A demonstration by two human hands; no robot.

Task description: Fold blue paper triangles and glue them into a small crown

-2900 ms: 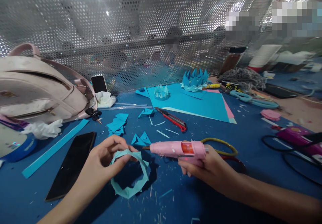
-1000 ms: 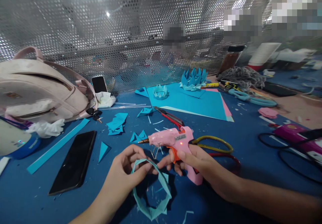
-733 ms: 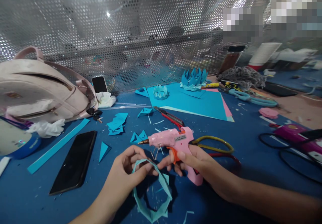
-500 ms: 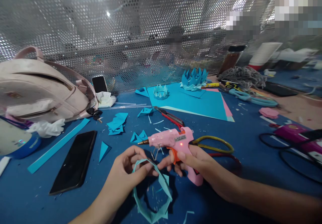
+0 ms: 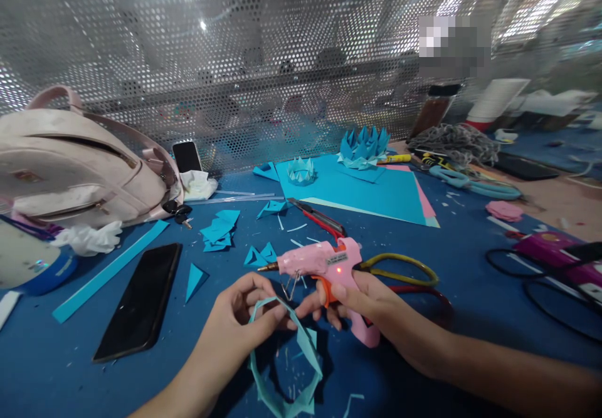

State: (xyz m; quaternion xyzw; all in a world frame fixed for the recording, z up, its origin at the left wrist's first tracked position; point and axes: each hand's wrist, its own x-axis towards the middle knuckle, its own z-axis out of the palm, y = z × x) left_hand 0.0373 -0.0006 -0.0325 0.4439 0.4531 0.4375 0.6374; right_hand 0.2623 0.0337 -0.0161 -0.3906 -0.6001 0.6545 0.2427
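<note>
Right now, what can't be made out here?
All in the head view:
Left hand: some fingertips hidden by its thumb and the paper ring.
Yellow loop: what it joins, behind glue gun and right hand.
Backpack: left side cut off by picture edge.
Gun label: print too small.

— Can any wording be read anywhere?
— None can be; on the pink glue gun (image 5: pixel 348 274) a small label (image 5: pixel 337 259) is seen, too faint and blurred to be deciphered.

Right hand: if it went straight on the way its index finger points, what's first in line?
Likely the left hand, or the teal paper ring it pinches. The right hand has its index finger close to both; depth and contact are unclear.
</note>
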